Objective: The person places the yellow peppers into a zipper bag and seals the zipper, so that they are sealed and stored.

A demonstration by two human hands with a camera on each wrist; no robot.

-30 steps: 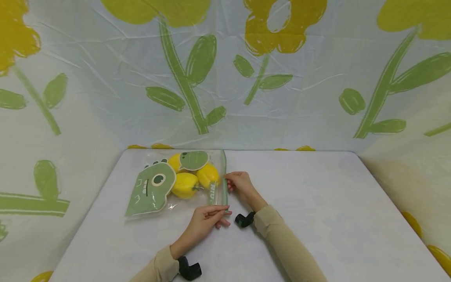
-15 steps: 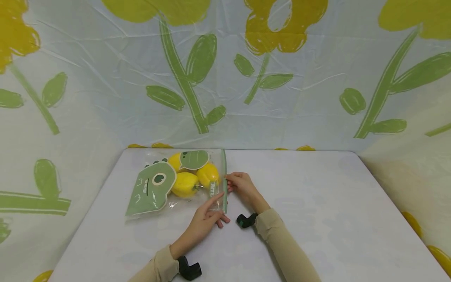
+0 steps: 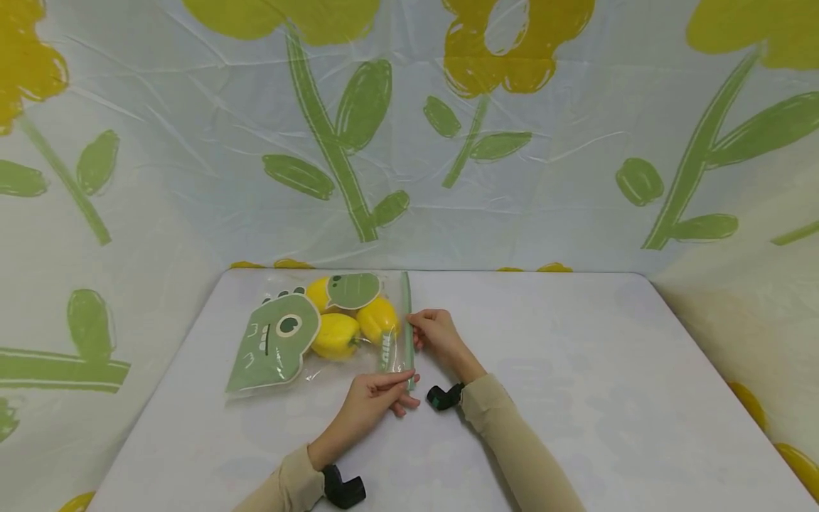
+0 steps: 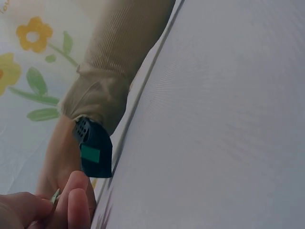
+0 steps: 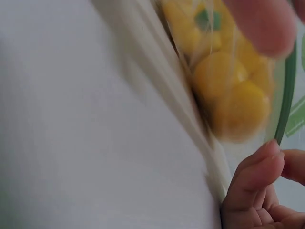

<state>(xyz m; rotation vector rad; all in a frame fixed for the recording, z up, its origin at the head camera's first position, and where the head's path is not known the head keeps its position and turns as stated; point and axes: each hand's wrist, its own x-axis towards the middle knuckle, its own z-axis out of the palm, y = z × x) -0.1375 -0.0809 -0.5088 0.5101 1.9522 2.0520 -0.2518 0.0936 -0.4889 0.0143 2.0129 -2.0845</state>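
Note:
A clear zip bag (image 3: 313,371) with a green dinosaur print lies flat on the white table. Yellow bell peppers (image 3: 335,336) show through its plastic. Along the bag's right edge runs a green zip strip (image 3: 407,291). My left hand (image 3: 367,405) pinches the near end of this strip between thumb and index finger. Further up the same strip, my right hand (image 3: 441,338) pinches the edge with its fingertips. In the left wrist view a sliver of the green strip (image 4: 55,196) shows between the left fingers. The right wrist view catches the left hand (image 5: 259,183) at the strip's end.
The white table (image 3: 576,398) extends to the right of both arms. A flower-printed cloth (image 3: 544,213) hangs behind the table and at its sides. Each wrist carries a small black camera, such as the right wrist camera (image 3: 444,397).
Half a second ago my left index finger lay extended over the strip; now it has come back to the strip's near end and pinches it. The right hand stays nearly still.

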